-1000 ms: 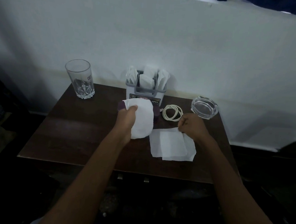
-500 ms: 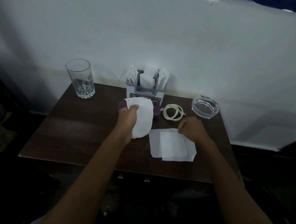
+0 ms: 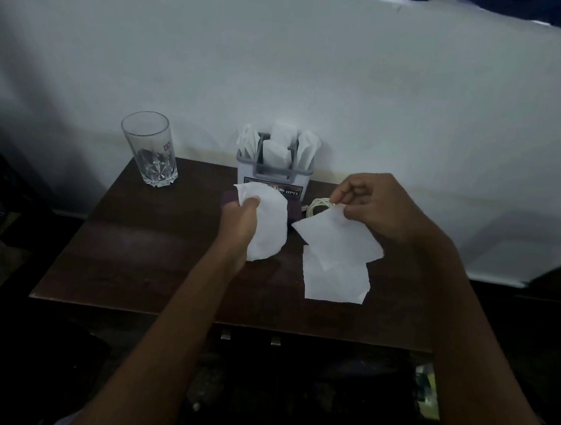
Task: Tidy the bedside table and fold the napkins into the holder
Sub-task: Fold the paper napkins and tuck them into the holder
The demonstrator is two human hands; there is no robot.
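Observation:
On the dark wooden bedside table, a grey-and-white napkin holder stands at the back edge with several folded white napkins in it. My left hand is closed around a white napkin held just in front of the holder. My right hand pinches the corner of a second white napkin, lifted off the table. Another flat napkin lies on the table beneath it.
An empty drinking glass stands at the back left corner. A coiled white cord lies right of the holder, and a purple object peeks out behind my left hand. The white wall runs right behind the table.
My right hand has picked one napkin up by its corner and raised it off the stack, hiding the glass ashtray behind it. My left hand keeps holding its napkin in about the same place.

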